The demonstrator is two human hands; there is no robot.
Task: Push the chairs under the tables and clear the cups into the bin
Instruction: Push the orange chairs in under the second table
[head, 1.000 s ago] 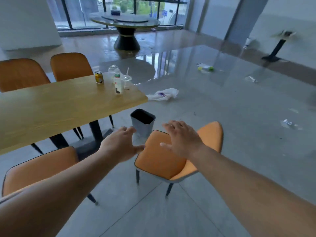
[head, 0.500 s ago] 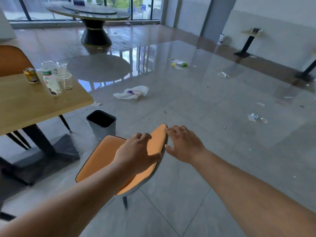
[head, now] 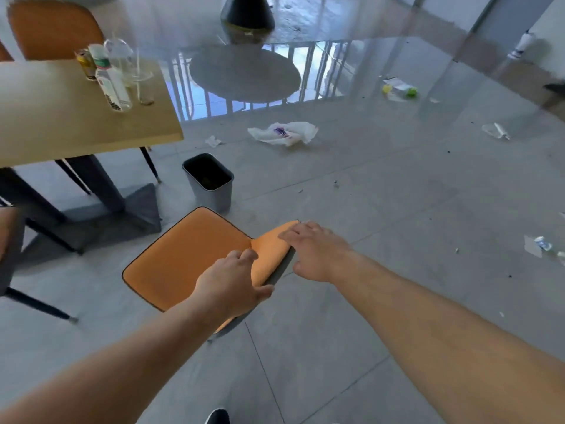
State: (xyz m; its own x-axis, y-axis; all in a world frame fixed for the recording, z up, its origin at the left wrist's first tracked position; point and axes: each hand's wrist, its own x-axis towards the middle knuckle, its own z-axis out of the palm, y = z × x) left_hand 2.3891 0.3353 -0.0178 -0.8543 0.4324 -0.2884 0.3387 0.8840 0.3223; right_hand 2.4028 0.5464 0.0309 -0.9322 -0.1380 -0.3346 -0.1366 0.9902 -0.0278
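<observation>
An orange chair (head: 183, 255) stands on the floor in front of me, its seat facing the wooden table (head: 61, 123). My left hand (head: 235, 286) grips the near end of the chair's backrest. My right hand (head: 315, 249) rests on the far end of the backrest top, fingers spread over it. On the table's far corner stand a clear plastic cup (head: 145, 87), a domed cup with a straw (head: 120, 61), a plastic bottle (head: 111, 84) and a yellow can (head: 85, 64). A grey bin (head: 211, 182), open at the top, stands on the floor between table and chair.
Another orange chair (head: 52, 29) stands behind the table, and part of a third (head: 9, 249) at the left edge. Litter lies on the tiled floor: a white plastic bag (head: 284, 133), wrappers (head: 397, 88) and scraps at the right. A round table's black base (head: 247, 13) stands far back.
Both hands went from hovering over the chair to holding its backrest. My view has swung left and tipped down, so the table and bin sit closer and the chair has turned a little.
</observation>
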